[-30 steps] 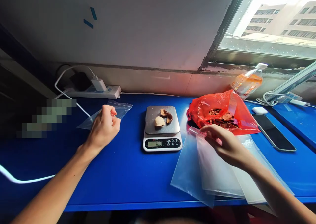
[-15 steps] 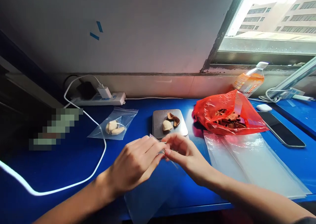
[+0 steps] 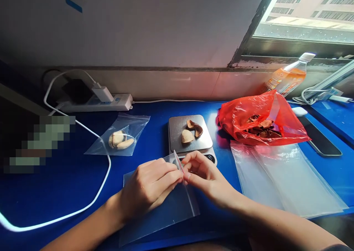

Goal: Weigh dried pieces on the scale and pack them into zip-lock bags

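Observation:
A clear zip bag hangs over the blue table's front part, its top edge pinched between both hands. My left hand has its fingers closed on the bag's edge. My right hand grips the same edge with thumb and fingertips. Just beyond them is a silver scale, bearing a pale piece and a curved brown piece. Another clear bag at the left holds pale pieces. A red plastic bag with dried brown pieces lies open at the right.
Flat clear bags lie under the red bag. A phone, a white case and an orange drink bottle are at the right. A white cable loops from the power strip across the left side.
The view has shifted, so the scale's front buttons now show. The clear bag in my hands has turned and spread out flatter, with its top edge raised between my fingers.

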The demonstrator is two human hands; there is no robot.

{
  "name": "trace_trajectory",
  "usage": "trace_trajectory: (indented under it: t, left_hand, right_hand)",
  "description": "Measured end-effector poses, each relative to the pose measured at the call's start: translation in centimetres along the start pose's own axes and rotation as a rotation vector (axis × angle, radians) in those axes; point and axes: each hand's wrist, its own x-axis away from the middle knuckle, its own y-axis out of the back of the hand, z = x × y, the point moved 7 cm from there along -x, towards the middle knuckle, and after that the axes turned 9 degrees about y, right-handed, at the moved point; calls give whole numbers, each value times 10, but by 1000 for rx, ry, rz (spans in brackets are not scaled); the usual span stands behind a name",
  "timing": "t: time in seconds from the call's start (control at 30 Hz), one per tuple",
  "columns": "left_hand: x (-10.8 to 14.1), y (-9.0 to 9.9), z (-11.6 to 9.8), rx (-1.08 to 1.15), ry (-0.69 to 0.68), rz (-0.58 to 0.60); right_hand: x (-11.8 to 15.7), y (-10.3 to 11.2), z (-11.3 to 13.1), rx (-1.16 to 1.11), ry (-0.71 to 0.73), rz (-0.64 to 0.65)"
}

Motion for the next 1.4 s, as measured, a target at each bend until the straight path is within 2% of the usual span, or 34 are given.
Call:
trace_trajectory:
  t: [0.23,0.53,0.9,1.13,1.3,1.4]
  left_hand:
    - [-3,4,-4,28,7,14]
    - [-2,-1,-4,13,-32,57]
    - [3,-15,-3,-137,-39,289]
    - [2,-13,-7,-181,-103,236]
    - [0,-8,-10,-193,-143,194]
    - [0,-1,-9,-194,-131,166]
  right_hand:
    - [0,0,-3,-101,-8,16]
    - [6,-3,4,113,114,51]
    - [9,-10,4,305,179,109]
    - [10,-12,10,625,255,115]
    - [11,-9,16,724,313,59]
    - [11,-3,17,769,287,31]
